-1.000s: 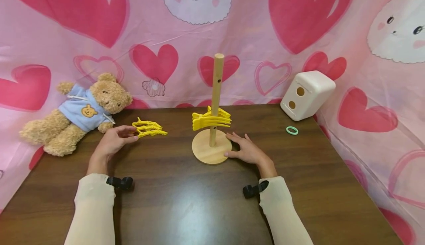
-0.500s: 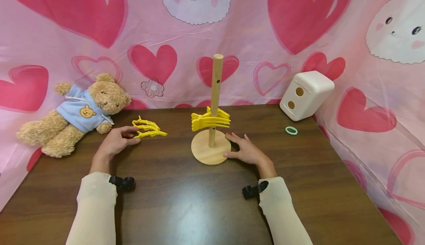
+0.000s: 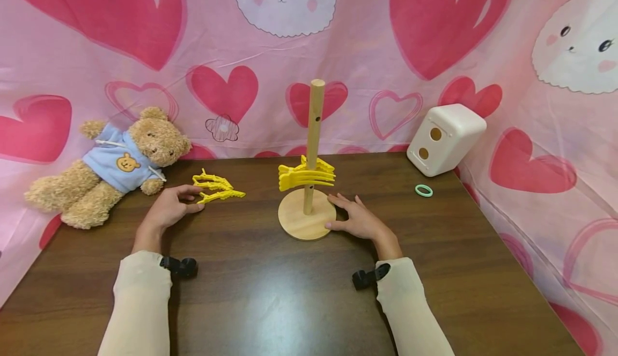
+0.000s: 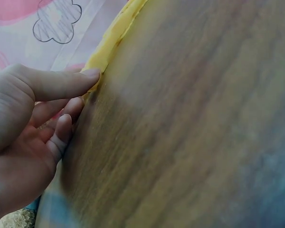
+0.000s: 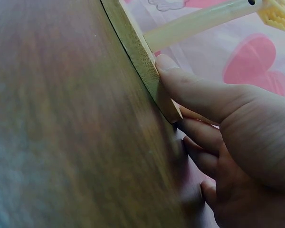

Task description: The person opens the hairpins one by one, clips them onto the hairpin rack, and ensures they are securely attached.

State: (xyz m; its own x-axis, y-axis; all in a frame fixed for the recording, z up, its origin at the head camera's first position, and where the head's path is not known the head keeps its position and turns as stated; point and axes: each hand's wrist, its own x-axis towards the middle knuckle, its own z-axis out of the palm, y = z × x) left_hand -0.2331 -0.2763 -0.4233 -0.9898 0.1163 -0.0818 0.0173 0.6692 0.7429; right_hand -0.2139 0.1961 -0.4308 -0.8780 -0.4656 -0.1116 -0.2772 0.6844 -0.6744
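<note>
Hands (image 3: 169, 207) (image 3: 359, 219) slightly closer together, yellow clip (image 3: 228, 194) in left, white box (image 3: 455, 135) aslant.

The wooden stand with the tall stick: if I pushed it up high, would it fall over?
The wooden stand might tip, because its pole is taller than its round base is wide. Pushed low down, it would probably slide instead, since the base lies flat on the table. It'll likely feel stiff, as the pole is thick and straight.
</note>
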